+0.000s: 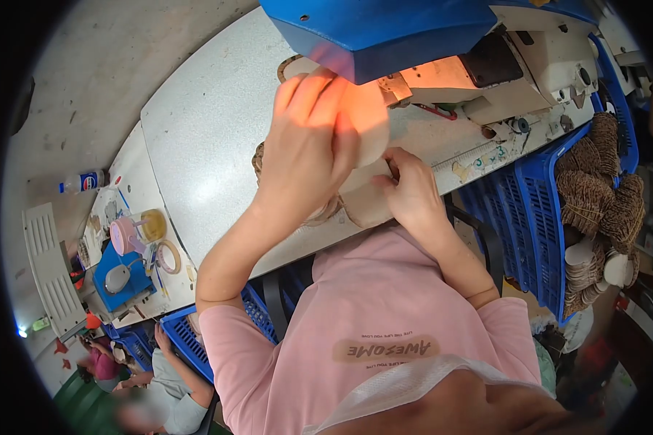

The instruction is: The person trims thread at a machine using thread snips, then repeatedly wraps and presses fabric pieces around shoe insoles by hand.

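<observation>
My left hand reaches under the blue-covered head of a sewing machine. Its curled fingers are closed on a pale, rounded flat piece, lit orange by the lamp. Closer to my body, my right hand pinches the edge of another pale flat section near the table edge. Whether the two pale parts are joined is hidden. A brown patterned edge shows beside my left wrist, and a brown-rimmed curve lies beyond my left fingers. The needle area is mostly covered.
On the right stands a blue crate with stacks of brown woven pieces. A red-handled tool lies by the machine. A tape roll, pink cup and bottle are at left. Other people sit lower left.
</observation>
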{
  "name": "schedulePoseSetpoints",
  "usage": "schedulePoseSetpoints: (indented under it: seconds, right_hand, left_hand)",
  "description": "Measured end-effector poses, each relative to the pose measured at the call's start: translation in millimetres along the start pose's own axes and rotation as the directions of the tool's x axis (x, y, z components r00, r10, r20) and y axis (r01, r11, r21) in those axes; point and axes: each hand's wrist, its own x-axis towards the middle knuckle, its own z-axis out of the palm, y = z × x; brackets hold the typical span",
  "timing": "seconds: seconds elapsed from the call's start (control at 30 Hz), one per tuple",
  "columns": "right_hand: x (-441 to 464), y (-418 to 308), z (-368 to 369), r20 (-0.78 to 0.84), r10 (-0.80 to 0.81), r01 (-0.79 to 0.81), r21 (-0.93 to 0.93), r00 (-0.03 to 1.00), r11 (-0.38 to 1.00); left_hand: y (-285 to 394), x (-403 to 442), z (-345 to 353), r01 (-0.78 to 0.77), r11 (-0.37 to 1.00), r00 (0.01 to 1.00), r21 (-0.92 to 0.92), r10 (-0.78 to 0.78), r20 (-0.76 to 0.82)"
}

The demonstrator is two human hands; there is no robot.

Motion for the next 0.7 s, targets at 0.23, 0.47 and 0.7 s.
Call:
schedulePoseSetpoints:
  seconds: [0.23,0.47,0.7]
  right_hand:
    - [-2,4,3,-0.082,-0.006,0.013,0.087,0.997,0.996]
    - [-9,-2,-11,0.032,0.013,-0.018,0.158,0.999,0.987]
    - [-19,-28,-43,0.091,-0.187,0.140,0.378,0.978,0.915]
  left_hand:
    - [-4,-28,-7,-0.019,0.999,0.992,-0.050,0.013,-0.127]
    - [-15,-98,-11,0.104,0.983,0.992,-0.150,-0.113,-0.050]
    - [-31,-132,-3,0.175,0.984,0.983,-0.037,-0.177,-0.052]
